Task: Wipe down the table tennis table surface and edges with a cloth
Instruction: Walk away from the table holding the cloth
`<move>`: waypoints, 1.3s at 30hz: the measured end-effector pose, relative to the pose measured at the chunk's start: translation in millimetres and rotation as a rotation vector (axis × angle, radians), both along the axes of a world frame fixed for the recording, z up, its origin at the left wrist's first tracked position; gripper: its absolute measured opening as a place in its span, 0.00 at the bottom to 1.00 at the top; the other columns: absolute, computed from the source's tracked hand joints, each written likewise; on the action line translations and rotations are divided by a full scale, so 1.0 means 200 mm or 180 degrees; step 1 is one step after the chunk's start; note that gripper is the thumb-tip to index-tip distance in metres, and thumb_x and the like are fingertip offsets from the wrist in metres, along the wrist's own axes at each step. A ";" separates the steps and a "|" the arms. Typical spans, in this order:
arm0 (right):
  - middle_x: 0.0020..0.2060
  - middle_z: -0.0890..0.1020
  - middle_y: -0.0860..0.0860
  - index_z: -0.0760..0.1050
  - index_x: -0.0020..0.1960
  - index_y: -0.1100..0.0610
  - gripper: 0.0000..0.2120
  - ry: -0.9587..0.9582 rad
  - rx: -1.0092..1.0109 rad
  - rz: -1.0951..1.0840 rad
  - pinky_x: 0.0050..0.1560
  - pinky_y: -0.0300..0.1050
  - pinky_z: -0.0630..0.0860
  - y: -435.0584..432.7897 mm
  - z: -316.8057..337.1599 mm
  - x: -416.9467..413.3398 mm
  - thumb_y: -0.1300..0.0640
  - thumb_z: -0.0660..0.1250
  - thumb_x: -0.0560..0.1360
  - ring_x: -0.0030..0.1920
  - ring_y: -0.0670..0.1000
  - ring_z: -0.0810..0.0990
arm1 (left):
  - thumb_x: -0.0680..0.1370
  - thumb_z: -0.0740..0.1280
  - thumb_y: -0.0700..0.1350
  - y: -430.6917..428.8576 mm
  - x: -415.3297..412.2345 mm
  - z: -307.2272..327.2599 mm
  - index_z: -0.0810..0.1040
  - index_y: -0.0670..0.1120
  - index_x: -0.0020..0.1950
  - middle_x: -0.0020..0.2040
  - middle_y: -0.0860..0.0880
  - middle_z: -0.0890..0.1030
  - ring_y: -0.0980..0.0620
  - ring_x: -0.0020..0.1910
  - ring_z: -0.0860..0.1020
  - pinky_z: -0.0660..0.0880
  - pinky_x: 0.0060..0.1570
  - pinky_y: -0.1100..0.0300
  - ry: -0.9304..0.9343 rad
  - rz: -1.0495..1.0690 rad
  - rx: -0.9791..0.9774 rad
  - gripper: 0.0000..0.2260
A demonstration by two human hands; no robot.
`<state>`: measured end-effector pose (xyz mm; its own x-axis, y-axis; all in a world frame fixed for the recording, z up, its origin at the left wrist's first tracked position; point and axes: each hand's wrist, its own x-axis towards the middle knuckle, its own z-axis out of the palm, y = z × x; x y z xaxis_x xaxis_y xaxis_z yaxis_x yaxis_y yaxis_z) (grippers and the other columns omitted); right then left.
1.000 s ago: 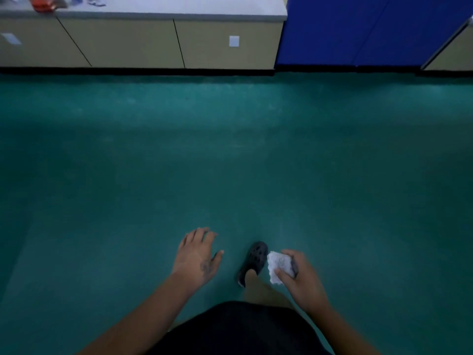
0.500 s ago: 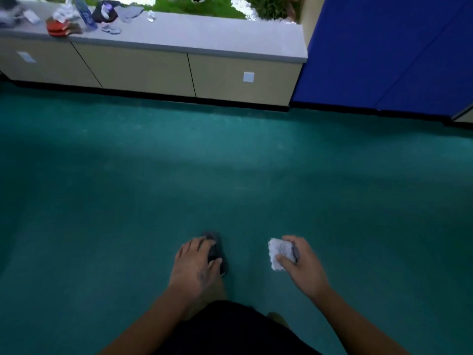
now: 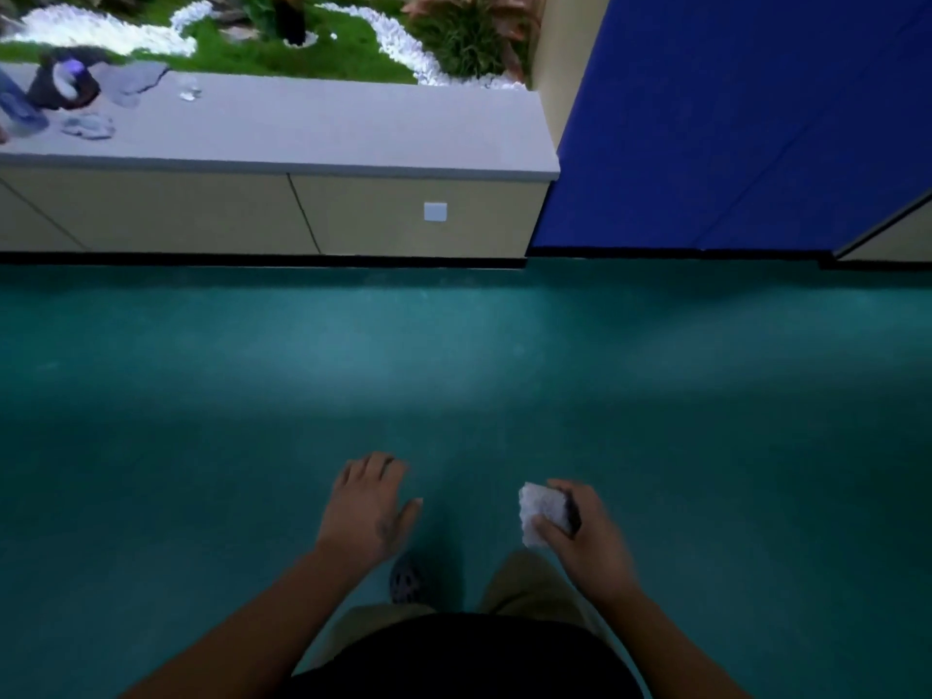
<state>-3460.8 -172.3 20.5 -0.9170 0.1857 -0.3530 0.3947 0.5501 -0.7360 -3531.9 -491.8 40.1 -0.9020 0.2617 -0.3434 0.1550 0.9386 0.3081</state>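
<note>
Small white cloth (image 3: 542, 514), crumpled into a wad with a bumpy, textured surface, is sitting near and right of centre, in the right hand (image 3: 587, 539). The thumb is pressing on its near lower edge and the fingers are curling round its right side, so most of the wad is sticking out left and far from the grip, held in the air. A dark strip is showing along its right edge under the fingers; can't tell what it is.
</note>
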 end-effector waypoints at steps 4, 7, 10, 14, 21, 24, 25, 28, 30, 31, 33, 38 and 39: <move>0.58 0.80 0.39 0.74 0.62 0.37 0.21 -0.0059 -0.0105 -0.0020 0.56 0.31 0.73 0.07 -0.03 -0.37 0.52 0.81 0.77 0.58 0.35 0.79 | 0.82 0.62 0.62 0.11 -0.51 0.02 0.76 0.49 0.74 0.71 0.48 0.77 0.41 0.69 0.74 0.70 0.71 0.48 0.0023 0.0036 -0.0015 0.25; 0.57 0.81 0.41 0.75 0.61 0.39 0.20 -0.0125 -0.0226 -0.0016 0.54 0.28 0.73 0.17 -0.07 -0.70 0.52 0.81 0.76 0.56 0.34 0.79 | 0.79 0.60 0.62 0.22 -0.83 0.00 0.79 0.47 0.71 0.68 0.46 0.79 0.39 0.68 0.77 0.72 0.69 0.46 0.0074 0.0145 0.0131 0.27; 0.58 0.82 0.48 0.77 0.64 0.48 0.20 -0.0191 -0.0307 0.0075 0.59 0.44 0.78 0.30 -0.10 -1.09 0.56 0.81 0.77 0.58 0.46 0.82 | 0.81 0.66 0.59 0.34 -1.12 -0.01 0.78 0.48 0.74 0.71 0.46 0.78 0.40 0.72 0.75 0.69 0.72 0.48 -0.0060 0.0280 0.0073 0.25; 0.57 0.80 0.50 0.78 0.65 0.54 0.20 -0.0142 -0.0149 0.0451 0.57 0.36 0.71 0.48 -0.06 -1.63 0.60 0.80 0.76 0.58 0.52 0.80 | 0.78 0.66 0.59 0.50 -1.45 0.05 0.81 0.46 0.70 0.68 0.44 0.81 0.38 0.69 0.78 0.73 0.70 0.46 -0.0039 0.0572 0.0103 0.25; 0.54 0.80 0.46 0.76 0.61 0.47 0.20 -0.0004 -0.0063 0.0955 0.53 0.37 0.72 0.61 0.02 -2.48 0.61 0.80 0.75 0.53 0.48 0.79 | 0.79 0.76 0.52 0.66 -2.00 0.12 0.82 0.45 0.69 0.67 0.43 0.82 0.38 0.68 0.79 0.74 0.69 0.46 0.0056 0.0905 0.0304 0.21; 0.55 0.80 0.44 0.76 0.61 0.46 0.21 0.0065 -0.0121 0.0927 0.54 0.37 0.73 0.59 0.01 -2.81 0.60 0.80 0.75 0.54 0.40 0.79 | 0.76 0.79 0.50 0.67 -2.25 0.09 0.84 0.44 0.66 0.65 0.43 0.83 0.37 0.66 0.80 0.76 0.67 0.46 0.0032 0.1044 0.0459 0.20; 0.55 0.79 0.42 0.76 0.61 0.45 0.21 0.0089 -0.0098 0.0950 0.54 0.34 0.73 0.57 0.00 -2.90 0.60 0.80 0.75 0.54 0.38 0.79 | 0.75 0.80 0.49 0.66 -2.33 0.07 0.85 0.44 0.63 0.62 0.42 0.84 0.36 0.63 0.81 0.77 0.64 0.45 0.0054 0.1060 0.0497 0.19; 0.55 0.79 0.42 0.77 0.62 0.46 0.21 0.0094 0.0001 0.0986 0.54 0.34 0.73 0.49 -0.03 -3.16 0.60 0.80 0.74 0.54 0.39 0.79 | 0.73 0.79 0.50 0.60 -2.58 -0.02 0.86 0.43 0.59 0.57 0.42 0.85 0.36 0.58 0.83 0.79 0.60 0.45 0.0098 0.0968 0.0524 0.18; 0.54 0.79 0.42 0.77 0.62 0.47 0.21 0.0114 0.0011 0.0887 0.54 0.36 0.74 0.42 -0.04 -3.32 0.60 0.80 0.75 0.53 0.40 0.79 | 0.74 0.79 0.50 0.53 -2.79 -0.05 0.85 0.44 0.61 0.58 0.43 0.84 0.36 0.59 0.82 0.78 0.61 0.45 0.0075 0.0889 0.0536 0.18; 0.54 0.79 0.42 0.76 0.62 0.47 0.21 0.0129 0.0030 0.0835 0.54 0.35 0.74 0.39 -0.03 -3.37 0.60 0.80 0.75 0.53 0.39 0.79 | 0.74 0.81 0.50 0.50 -2.88 -0.07 0.85 0.44 0.61 0.59 0.43 0.84 0.37 0.59 0.82 0.78 0.62 0.45 0.0073 0.0821 0.0534 0.18; 0.55 0.80 0.41 0.77 0.61 0.47 0.21 0.0083 0.0038 0.0672 0.53 0.34 0.74 0.31 -0.02 -3.51 0.62 0.81 0.74 0.54 0.37 0.79 | 0.75 0.79 0.50 0.42 -3.10 -0.09 0.84 0.45 0.62 0.61 0.43 0.83 0.37 0.62 0.81 0.77 0.64 0.46 -0.0004 0.0709 0.0525 0.19; 0.56 0.81 0.46 0.79 0.63 0.51 0.20 0.0046 0.0036 0.0684 0.58 0.37 0.76 0.13 0.00 -3.82 0.60 0.81 0.75 0.54 0.40 0.80 | 0.81 0.71 0.57 0.24 -3.62 -0.11 0.78 0.49 0.73 0.71 0.47 0.77 0.42 0.72 0.74 0.67 0.74 0.50 0.0025 0.0367 0.0411 0.23; 0.56 0.81 0.46 0.79 0.63 0.51 0.19 0.0005 0.0044 0.0669 0.57 0.36 0.75 0.10 0.00 -3.88 0.59 0.80 0.75 0.54 0.42 0.80 | 0.81 0.71 0.57 0.22 -3.72 -0.11 0.78 0.49 0.73 0.71 0.47 0.77 0.42 0.73 0.74 0.67 0.74 0.50 0.0051 0.0286 0.0386 0.23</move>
<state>-4237.5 -152.4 20.6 -0.9366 -0.0051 -0.3503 0.2690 0.6302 -0.7284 -4275.8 -447.5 17.6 -0.9288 0.2183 -0.2995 0.0779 0.9050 0.4181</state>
